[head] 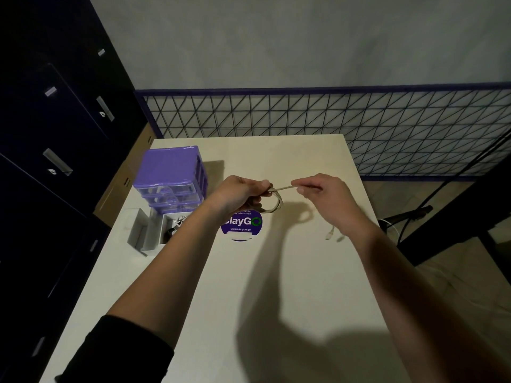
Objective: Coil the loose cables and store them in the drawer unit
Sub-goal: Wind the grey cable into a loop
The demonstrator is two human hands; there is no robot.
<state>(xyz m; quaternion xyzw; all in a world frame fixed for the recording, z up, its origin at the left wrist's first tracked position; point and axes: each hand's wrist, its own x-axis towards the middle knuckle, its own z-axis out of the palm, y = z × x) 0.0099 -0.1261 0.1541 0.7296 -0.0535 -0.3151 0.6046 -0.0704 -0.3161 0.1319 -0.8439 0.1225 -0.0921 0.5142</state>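
Left hand: the left hand was raised above the worktop, fingers curled round the gathered loops of a pale braided cable, thumb on top.
Right hand: the right hand was level with the left and near it, thumb and forefinger pinching the cable's straight run, the other fingers loosely curled.
Cable: held in the air between both hands, over the middle of the worktop; a small coil hung below the left hand's fingers, just above a round purple sticker reading "ClayGo".
Cable axis: the stretch between the hands ran left to right, rising slightly toward the right hand.
Cable end: a pale connector end showed below the right wrist, near the worktop; whether it touched the surface could not be told.
Drawer unit: a purple drawer unit with clear drawer fronts stood at the worktop's left, to the left of the left hand; what its closed drawers held could not be made out.
Pulled-out drawer: a grey drawer sat on the worktop just in front of the unit, with small dark and pale items inside, partly hidden by the left forearm.
Surroundings: dark lockers on the left, a wire mesh panel behind the worktop.
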